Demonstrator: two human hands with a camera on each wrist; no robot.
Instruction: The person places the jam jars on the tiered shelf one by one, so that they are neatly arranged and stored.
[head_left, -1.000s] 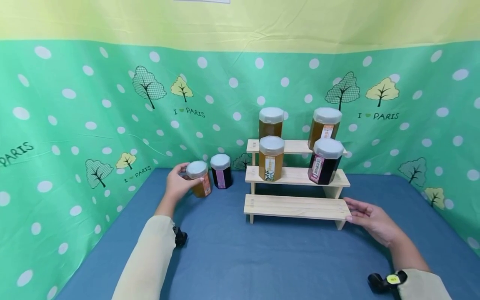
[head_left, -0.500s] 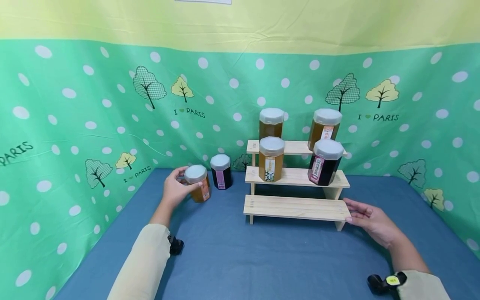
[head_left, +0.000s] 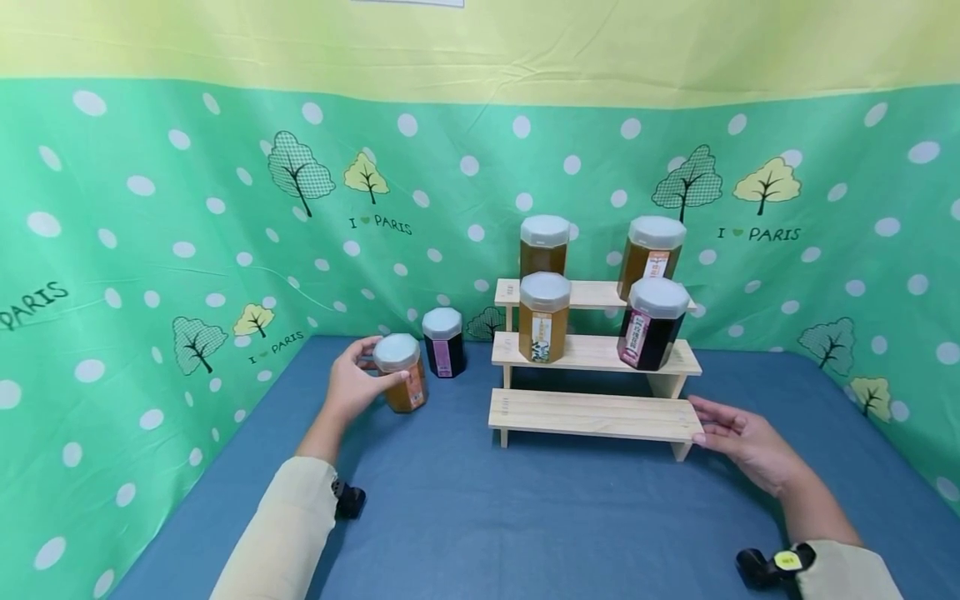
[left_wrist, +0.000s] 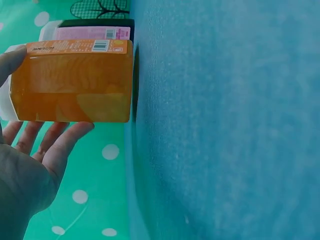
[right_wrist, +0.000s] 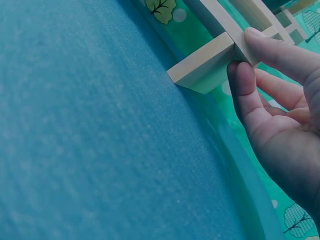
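Observation:
My left hand (head_left: 358,385) holds an amber jar (head_left: 402,392) with a white lid and an orange label, thumb on one side and fingers on the other. In the left wrist view the jar (left_wrist: 75,82) is upright, its base close over the blue cloth. Just behind it stands a dark jar (head_left: 444,350) with a purple label. On the right, my right hand (head_left: 750,450) pinches the end of the lowest step of a three-tier wooden stand (head_left: 592,414). The right wrist view shows the thumb and a finger on either side of that board's corner (right_wrist: 235,42).
On the middle tier stand a honey-coloured jar (head_left: 544,329) and a dark jar (head_left: 651,329). Two more amber jars, left (head_left: 543,254) and right (head_left: 649,267), are on the top tier. A green printed curtain (head_left: 465,208) hangs behind the blue-covered table (head_left: 525,525).
The left hand has brought the amber jar nearer to me, away from the dark jar, then slightly to the right. The right hand and the stand have stayed put.

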